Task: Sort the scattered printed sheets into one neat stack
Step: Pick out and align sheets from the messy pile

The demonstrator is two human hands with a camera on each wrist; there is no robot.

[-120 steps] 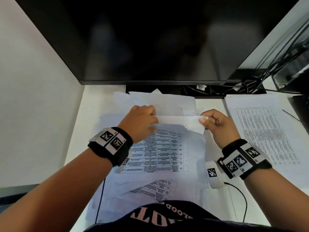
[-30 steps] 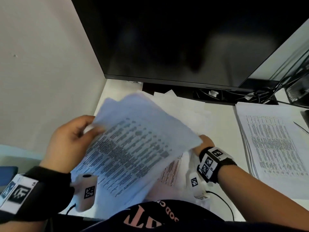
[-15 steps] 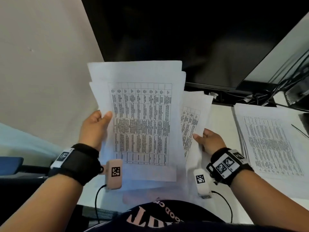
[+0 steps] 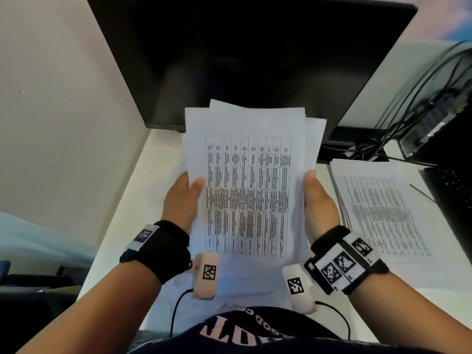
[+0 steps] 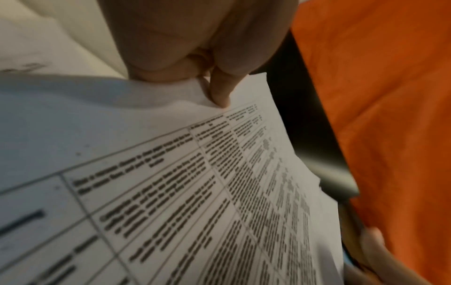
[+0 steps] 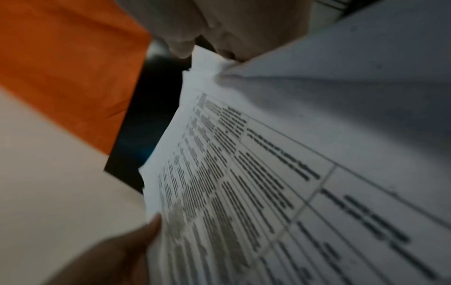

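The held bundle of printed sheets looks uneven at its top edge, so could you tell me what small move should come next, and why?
Probably tap the bundle of printed sheets on its bottom edge against the desk to square it. The left hand and right hand grip its two sides upright, yet several top corners fan out unevenly, so the sheets are not aligned.

Both hands (image 4: 182, 200) (image 4: 320, 203) raised, gripping (thumbs forward).

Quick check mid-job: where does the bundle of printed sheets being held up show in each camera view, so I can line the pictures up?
Head: held bundle at centre, upright before the monitor, between left hand and right hand.
Left wrist: fills the lower left.
Right wrist: fills the lower right.
Shared landmark: the top sheet's printed table.
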